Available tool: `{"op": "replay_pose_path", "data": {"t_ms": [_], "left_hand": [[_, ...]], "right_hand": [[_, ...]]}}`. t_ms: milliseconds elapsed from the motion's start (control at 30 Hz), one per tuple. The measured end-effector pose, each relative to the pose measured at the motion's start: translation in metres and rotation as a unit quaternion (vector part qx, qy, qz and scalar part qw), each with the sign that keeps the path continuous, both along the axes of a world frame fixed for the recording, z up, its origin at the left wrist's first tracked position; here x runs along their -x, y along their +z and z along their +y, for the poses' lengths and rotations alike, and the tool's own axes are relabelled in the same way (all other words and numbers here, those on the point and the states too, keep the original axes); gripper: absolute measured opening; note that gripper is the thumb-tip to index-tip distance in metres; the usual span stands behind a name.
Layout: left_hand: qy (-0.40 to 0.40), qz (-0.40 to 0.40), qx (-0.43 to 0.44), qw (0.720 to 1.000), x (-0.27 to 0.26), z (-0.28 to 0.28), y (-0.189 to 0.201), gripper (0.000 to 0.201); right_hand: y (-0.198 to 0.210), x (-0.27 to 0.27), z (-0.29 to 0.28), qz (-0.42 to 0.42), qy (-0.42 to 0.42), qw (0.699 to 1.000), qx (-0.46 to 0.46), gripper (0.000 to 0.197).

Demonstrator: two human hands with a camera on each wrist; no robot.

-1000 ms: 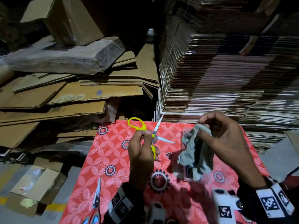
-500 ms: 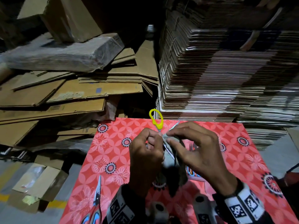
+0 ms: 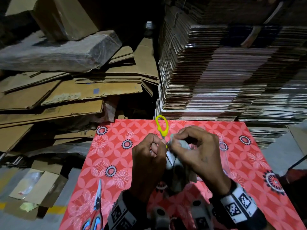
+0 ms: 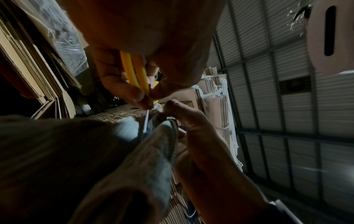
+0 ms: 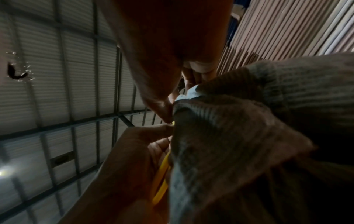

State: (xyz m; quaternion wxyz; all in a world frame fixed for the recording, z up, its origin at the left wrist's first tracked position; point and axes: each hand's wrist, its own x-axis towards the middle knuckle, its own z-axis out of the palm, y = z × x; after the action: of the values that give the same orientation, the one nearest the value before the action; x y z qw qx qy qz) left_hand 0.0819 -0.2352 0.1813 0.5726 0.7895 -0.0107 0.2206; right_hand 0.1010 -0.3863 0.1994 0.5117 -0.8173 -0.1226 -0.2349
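Note:
My left hand (image 3: 157, 146) grips yellow-handled scissors (image 3: 161, 126), one handle loop sticking up and away from me above the fingers. In the left wrist view the yellow handles (image 4: 137, 72) run through the curled fingers and the thin blade (image 4: 146, 121) points down into a grey ribbed cloth (image 4: 138, 154). My right hand (image 3: 173, 143) pinches the top of this grey cloth (image 3: 177, 165) right against the scissors; the rest hangs between both hands. In the right wrist view the cloth (image 5: 229, 136) fills the frame, with a yellow handle (image 5: 161, 181) beside it.
A red floral tablecloth (image 3: 116, 155) covers the surface below my hands. A second pair of scissors (image 3: 98, 203) with red and blue handles lies at its near left. Flattened cardboard (image 3: 66, 97) is piled at the left, and a tall cardboard stack (image 3: 224, 72) stands behind.
My hands have come together: the right hand brought the cloth to the scissors. The left hand turned the scissors so the handle loop points up and away and the blades meet the cloth.

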Motion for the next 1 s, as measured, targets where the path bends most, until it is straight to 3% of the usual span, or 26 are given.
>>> {"op": "replay_pose_path", "data": {"t_ms": [100, 233, 467, 733, 900, 1000], "left_hand": [[0.013, -0.005, -0.012, 1.000, 0.003, 0.000, 0.003, 0.032], [0.007, -0.029, -0.013, 0.999, -0.003, 0.000, 0.011, 0.024], [0.000, -0.048, -0.020, 0.999, 0.001, -0.005, 0.015, 0.026], [0.012, -0.029, -0.029, 0.999, 0.006, -0.008, 0.011, 0.026], [0.014, -0.020, -0.024, 0.999, 0.005, -0.006, 0.010, 0.023], [0.013, -0.011, -0.023, 1.000, 0.005, -0.006, 0.007, 0.025]], "right_hand": [[0.002, -0.010, -0.010, 0.015, -0.022, 0.999, -0.026, 0.016], [0.016, -0.003, -0.011, 0.013, 0.013, 0.999, -0.040, 0.021], [0.012, 0.018, 0.003, -0.074, -0.007, 0.995, 0.072, 0.012], [0.006, 0.004, -0.002, -0.043, -0.041, 0.997, 0.039, 0.014], [0.003, 0.019, 0.009, -0.020, 0.014, 0.999, 0.032, 0.017], [-0.001, -0.003, -0.012, -0.037, -0.042, 0.998, 0.039, 0.019]]}}
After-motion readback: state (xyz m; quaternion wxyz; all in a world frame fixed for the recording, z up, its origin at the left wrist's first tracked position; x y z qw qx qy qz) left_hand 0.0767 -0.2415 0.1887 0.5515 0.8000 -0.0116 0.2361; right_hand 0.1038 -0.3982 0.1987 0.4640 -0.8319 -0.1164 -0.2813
